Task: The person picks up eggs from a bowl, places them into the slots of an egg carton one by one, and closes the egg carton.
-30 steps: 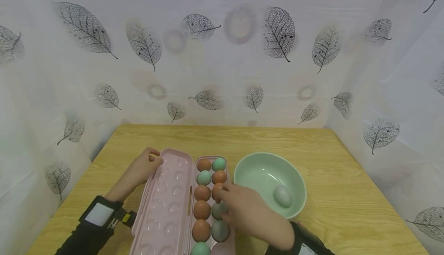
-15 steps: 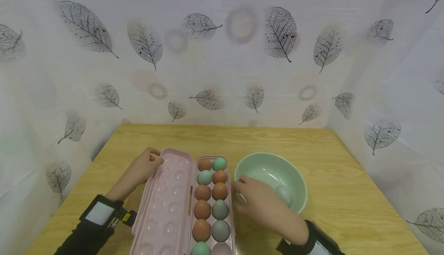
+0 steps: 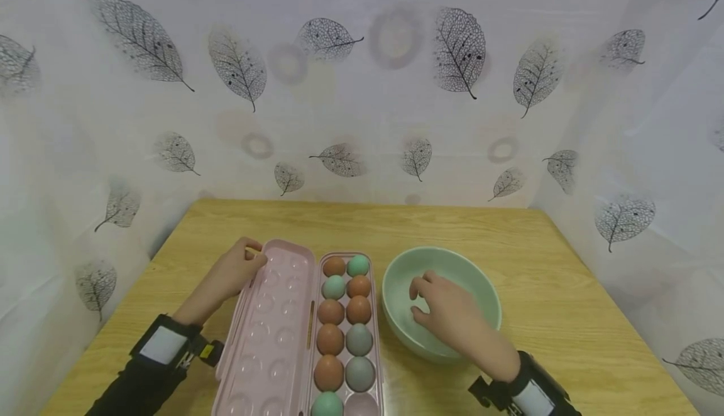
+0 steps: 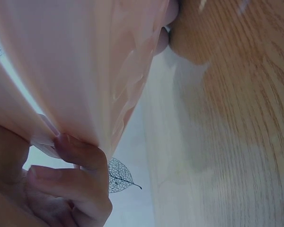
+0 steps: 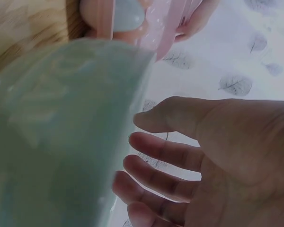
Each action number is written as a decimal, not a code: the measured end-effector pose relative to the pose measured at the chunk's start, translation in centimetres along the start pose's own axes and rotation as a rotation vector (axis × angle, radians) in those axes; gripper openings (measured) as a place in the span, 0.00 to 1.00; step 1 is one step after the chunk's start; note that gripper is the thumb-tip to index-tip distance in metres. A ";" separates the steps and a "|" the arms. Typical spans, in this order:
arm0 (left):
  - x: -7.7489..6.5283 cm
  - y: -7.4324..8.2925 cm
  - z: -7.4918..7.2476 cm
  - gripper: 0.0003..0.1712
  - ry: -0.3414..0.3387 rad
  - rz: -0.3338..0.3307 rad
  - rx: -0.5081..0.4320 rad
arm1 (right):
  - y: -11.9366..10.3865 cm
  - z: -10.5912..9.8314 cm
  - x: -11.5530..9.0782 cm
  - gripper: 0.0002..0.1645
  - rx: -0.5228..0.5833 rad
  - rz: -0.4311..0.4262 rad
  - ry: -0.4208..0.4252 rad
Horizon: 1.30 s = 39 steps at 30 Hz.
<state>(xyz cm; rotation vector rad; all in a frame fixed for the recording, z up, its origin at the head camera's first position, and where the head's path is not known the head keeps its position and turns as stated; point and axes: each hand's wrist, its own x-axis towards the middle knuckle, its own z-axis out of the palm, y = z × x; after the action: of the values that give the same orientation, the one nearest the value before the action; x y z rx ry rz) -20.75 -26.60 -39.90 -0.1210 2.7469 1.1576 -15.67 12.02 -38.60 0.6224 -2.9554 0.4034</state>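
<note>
My left hand [image 3: 240,268] pinches the outer edge of the pink lid [image 3: 271,334] of an egg box, which stands folded open. In the left wrist view, thumb and fingers [image 4: 80,153] grip the lid's edge. The box's base [image 3: 361,406] holds two rows of eggs: brown eggs [image 3: 330,339], mint-green eggs [image 3: 334,287] and grey-green eggs [image 3: 360,374]. One near right hollow has no egg. Over the pale green bowl [image 3: 403,296] hovers my right hand [image 3: 452,315], its relaxed fingers apart and holding nothing. The egg inside the bowl is hidden behind this hand.
Box and bowl stand side by side on a wood-grain table [image 3: 554,290]. A pale leaf-patterned curtain [image 3: 362,89] surrounds its back and sides. The bowl's left wall is close to the base's right edge.
My right hand has moved right from the eggs in the box to above the bowl, covering the egg there. My left hand has stayed on the lid.
</note>
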 end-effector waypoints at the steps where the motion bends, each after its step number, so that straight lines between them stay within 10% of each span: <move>1: 0.0 0.0 0.0 0.31 0.000 0.000 0.002 | 0.3 0.0 0.0 0.10 -0.001 0.003 0.000; 39: 0.0 0.2 0.0 0.30 0.020 0.007 0.001 | 5.1 0.1 -0.3 0.16 -0.015 0.218 -0.147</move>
<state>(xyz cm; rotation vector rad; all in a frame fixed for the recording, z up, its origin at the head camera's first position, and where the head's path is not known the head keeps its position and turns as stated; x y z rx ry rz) -20.78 -26.45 -39.82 -0.1235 2.7673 1.1629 -17.46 16.62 -39.99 0.3421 -3.1768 0.3665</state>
